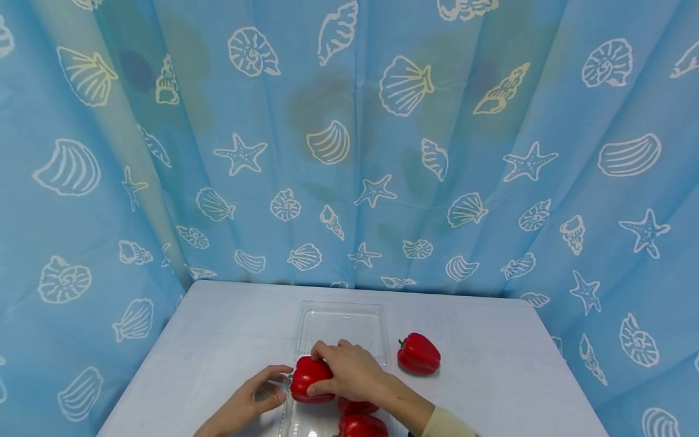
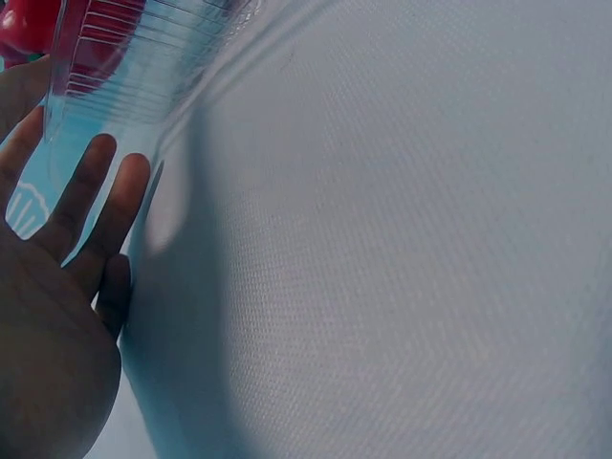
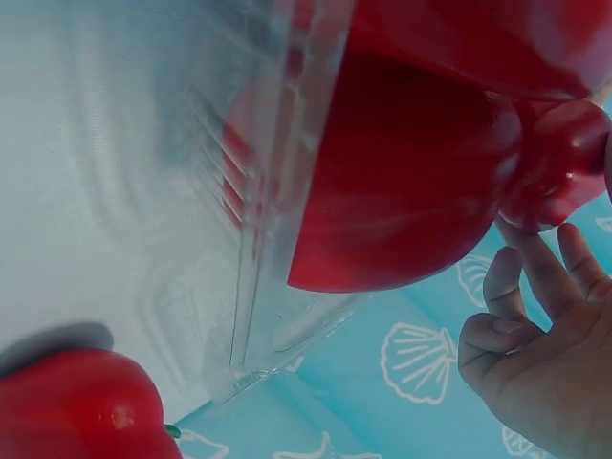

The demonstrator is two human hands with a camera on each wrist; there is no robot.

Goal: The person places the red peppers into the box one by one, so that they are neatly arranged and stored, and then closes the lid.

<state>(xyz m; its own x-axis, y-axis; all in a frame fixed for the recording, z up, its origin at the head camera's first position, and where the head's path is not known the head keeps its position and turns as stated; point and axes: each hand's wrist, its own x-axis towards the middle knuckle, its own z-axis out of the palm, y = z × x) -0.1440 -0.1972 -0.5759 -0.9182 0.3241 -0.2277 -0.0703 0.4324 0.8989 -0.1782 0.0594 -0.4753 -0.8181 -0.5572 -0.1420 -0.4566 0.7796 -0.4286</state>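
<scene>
In the head view my right hand [image 1: 352,371] grips a red bell pepper [image 1: 306,383] from above, thumb in front and fingers behind, over the left side of a clear plastic clamshell box [image 1: 297,422]. Two more red peppers lie in the box's right part, one behind [image 1: 354,408] and one in front [image 1: 363,426]. My left hand [image 1: 248,400] is at the box's left edge, its fingertips close to the held pepper's stem. The left wrist view shows that hand [image 2: 57,287] with spread fingers beside the ribbed clear wall [image 2: 143,53].
The box's clear lid [image 1: 341,325] lies folded back on the white table [image 1: 235,321]. A loose red pepper [image 1: 419,354] rests to its right. Behind the table hangs a blue seashell curtain [image 1: 349,182].
</scene>
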